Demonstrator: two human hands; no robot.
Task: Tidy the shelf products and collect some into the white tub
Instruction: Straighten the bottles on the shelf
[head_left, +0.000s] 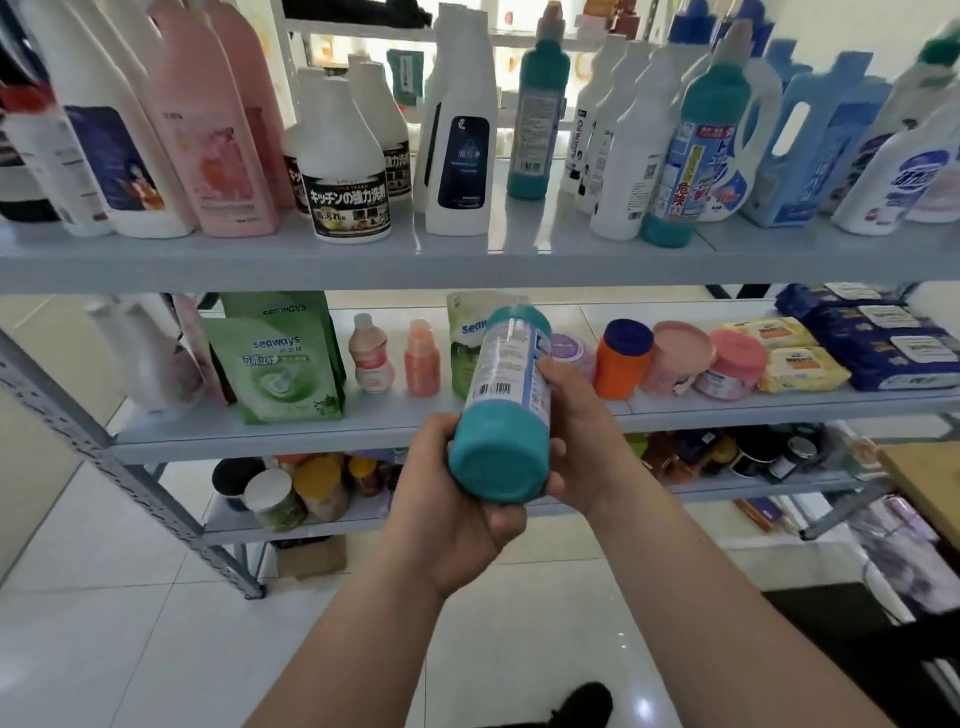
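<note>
Both my hands hold a teal bottle (504, 410) with a white barcode label, tilted so its round base faces me, in front of the middle shelf (260, 439). My left hand (457, 499) cups the base from below. My right hand (576, 431) grips the side, thumb on the label. Two like teal bottles stand on the top shelf (467, 260), one (537, 114) at centre and one (691, 156) further right. The white tub is not in view.
The top shelf carries white, pink and blue detergent bottles (348, 171). Green refill pouches (285, 364), small orange bottles, pink tubs (727, 364) and wipe packs (883, 343) fill the middle shelf. Jars (275, 501) sit on the bottom shelf. A wooden table corner (930, 488) is at right.
</note>
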